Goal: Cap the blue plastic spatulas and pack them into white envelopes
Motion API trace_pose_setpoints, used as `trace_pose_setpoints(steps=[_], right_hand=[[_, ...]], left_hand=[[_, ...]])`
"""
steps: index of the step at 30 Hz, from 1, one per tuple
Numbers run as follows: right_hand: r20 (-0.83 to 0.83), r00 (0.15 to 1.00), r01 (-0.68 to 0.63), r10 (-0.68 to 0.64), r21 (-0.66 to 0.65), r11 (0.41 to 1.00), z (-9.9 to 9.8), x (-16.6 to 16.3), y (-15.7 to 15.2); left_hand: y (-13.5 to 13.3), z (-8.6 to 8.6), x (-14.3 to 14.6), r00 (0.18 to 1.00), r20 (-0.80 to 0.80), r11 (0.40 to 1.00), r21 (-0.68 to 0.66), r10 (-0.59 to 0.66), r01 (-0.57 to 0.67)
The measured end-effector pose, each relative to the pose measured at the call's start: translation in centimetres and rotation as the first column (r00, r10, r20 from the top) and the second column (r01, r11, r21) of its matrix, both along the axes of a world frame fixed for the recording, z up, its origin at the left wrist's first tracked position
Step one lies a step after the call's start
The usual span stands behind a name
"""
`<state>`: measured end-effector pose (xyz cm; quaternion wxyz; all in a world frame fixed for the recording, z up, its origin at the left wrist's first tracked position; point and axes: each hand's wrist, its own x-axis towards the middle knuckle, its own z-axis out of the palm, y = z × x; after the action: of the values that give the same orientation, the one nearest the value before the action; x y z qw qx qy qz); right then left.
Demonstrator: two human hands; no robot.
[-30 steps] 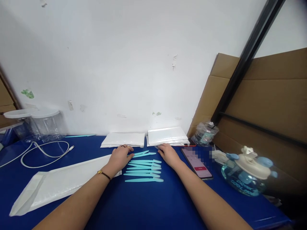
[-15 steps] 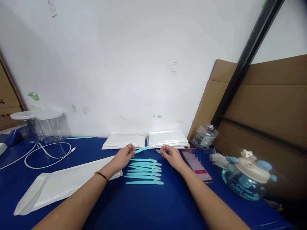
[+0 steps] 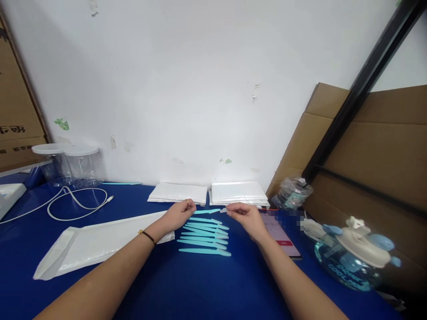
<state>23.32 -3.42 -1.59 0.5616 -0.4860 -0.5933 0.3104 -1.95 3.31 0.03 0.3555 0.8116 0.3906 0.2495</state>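
My left hand (image 3: 180,215) pinches the handle end of a teal eyebrow razor (image 3: 207,212), whose blade end points right. In the fingertips of my right hand (image 3: 246,218) is a small clear blade cap (image 3: 223,210), just off the razor's tip; a narrow gap seems to separate the two. Below them, several more teal razors (image 3: 204,251) lie in a loose row on the blue table (image 3: 187,289), tips to the right. Under my left forearm lies a long white padded envelope (image 3: 96,243).
Two stacks of white envelopes (image 3: 178,192) stand against the wall. A phone (image 3: 283,235) lies right of my right hand, near a clear drink bottle (image 3: 353,262) and a plastic-wrapped cup (image 3: 292,193). At left are lidded clear jars (image 3: 83,166) and a white cable (image 3: 80,218).
The razor in my left hand has turned level, and its tip and the clear cap in my right hand have come closer together. The camera view has shifted slightly.
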Motion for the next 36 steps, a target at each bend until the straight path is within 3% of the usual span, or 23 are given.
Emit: trace_pose_setpoints(steps=[15,20,23,26,31,36], right_hand=[[0.021,0.998,-0.065,0.066,-0.044,0.997,0.3,-1.6,-0.4],[0.289,0.955,-0.042,0.061,-0.073,0.996,0.2,-1.8,-0.6],[0.455,0.885,-0.052,0.094,-0.103,0.993,0.1,-1.2,-0.8],[0.568,0.805,-0.122,0.17,-0.121,0.985,0.6,-1.0,-1.4],[0.789,0.54,-0.168,0.292,-0.239,0.956,1.8,-2.7,-3.2],[0.932,0.306,-0.117,0.193,-0.165,0.979,1.6,-4.8,-4.3]], left_hand=[[-0.8,-0.1,0.7,1.0,-0.002,0.999,0.01,-0.031,0.031],[-1.5,-0.5,1.0,0.995,-0.097,0.993,0.109,-0.025,0.035],[-1.8,-0.8,0.9,0.981,-0.192,0.952,0.296,-0.018,0.075],[-2.2,-0.9,0.6,0.945,-0.314,0.912,0.355,-0.091,0.206],[-3.5,-0.4,1.0,0.869,-0.484,0.882,0.357,-0.105,0.306],[-5.6,-0.1,2.5,0.815,-0.577,0.819,0.446,-0.044,0.36]])
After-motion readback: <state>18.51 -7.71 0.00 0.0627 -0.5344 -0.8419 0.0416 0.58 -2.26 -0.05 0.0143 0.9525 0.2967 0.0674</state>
